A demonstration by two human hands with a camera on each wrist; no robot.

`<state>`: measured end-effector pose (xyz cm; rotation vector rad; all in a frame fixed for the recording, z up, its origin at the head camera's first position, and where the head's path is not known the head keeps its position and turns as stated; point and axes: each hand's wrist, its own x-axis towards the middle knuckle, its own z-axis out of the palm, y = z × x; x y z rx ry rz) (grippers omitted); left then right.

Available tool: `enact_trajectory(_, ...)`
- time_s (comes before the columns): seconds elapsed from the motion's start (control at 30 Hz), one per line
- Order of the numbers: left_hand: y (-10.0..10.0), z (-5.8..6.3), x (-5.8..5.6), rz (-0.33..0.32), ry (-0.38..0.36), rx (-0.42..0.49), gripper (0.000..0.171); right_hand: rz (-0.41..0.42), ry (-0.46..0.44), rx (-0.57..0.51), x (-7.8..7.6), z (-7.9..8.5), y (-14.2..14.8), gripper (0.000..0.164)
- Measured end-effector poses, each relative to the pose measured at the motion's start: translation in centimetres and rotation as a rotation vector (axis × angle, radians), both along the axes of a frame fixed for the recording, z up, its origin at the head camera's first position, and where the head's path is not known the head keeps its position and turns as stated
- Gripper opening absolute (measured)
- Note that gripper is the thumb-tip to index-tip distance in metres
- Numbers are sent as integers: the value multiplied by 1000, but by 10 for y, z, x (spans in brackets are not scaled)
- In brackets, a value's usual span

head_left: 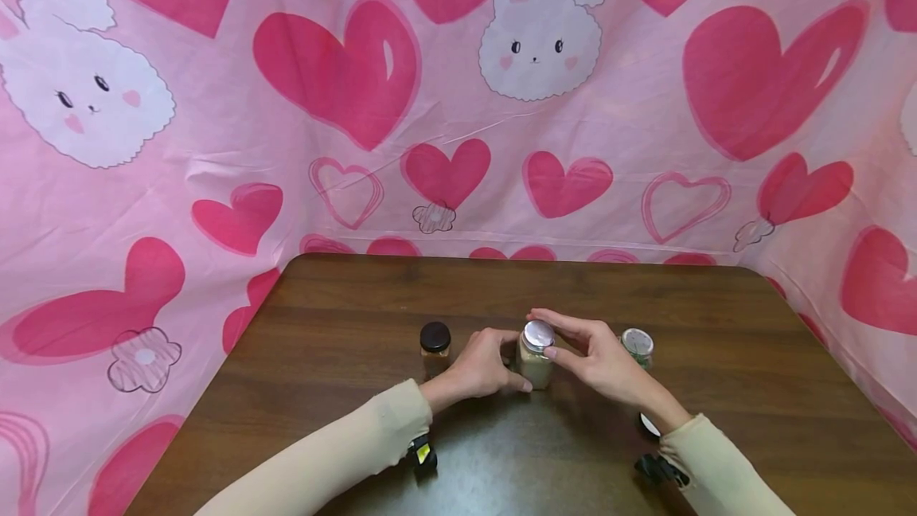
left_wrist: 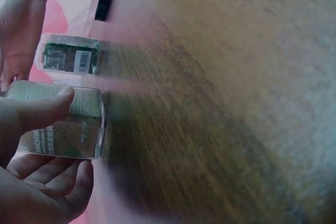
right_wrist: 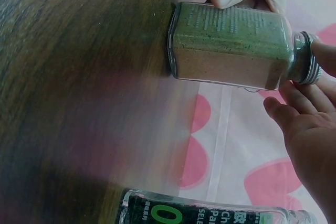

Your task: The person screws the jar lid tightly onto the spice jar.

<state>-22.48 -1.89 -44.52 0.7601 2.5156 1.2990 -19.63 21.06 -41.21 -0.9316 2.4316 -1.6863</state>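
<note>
A square glass spice jar (head_left: 534, 369) with a silver screw lid (head_left: 539, 334) stands upright between the two hands. Pale greenish-brown powder fills it, two-toned in the right wrist view (right_wrist: 231, 45). My left hand (head_left: 483, 365) grips the jar's body, thumb on one side and fingers on the other, as the left wrist view shows of the jar (left_wrist: 86, 106). At the top, my right hand (head_left: 598, 361) holds the silver lid (right_wrist: 312, 59) between thumb and fingers. Whether the base touches the table cannot be told.
Left of the hands stands a black-lidded jar (head_left: 435, 345), partly behind the left wrist. Behind the right hand is a jar of green herbs (head_left: 637, 347) with a pale top. A black cap (head_left: 649, 426) lies by the right wrist on the wooden table (head_left: 344, 301). Heart-patterned cloth surrounds the table.
</note>
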Motion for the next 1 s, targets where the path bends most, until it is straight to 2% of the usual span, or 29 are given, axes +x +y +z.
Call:
enact_trajectory(0.5,-1,-1,0,-6,4,5,60,-47,-4,20,2,0,-1,55)
enact_trajectory(0.73,0,1,0,-4,-4,5,59,-91,15,56,5,2,-3,53)
enact_trajectory(1.0,0,0,1,4,7,4,57,-131,52,34,5,-1,-6,51)
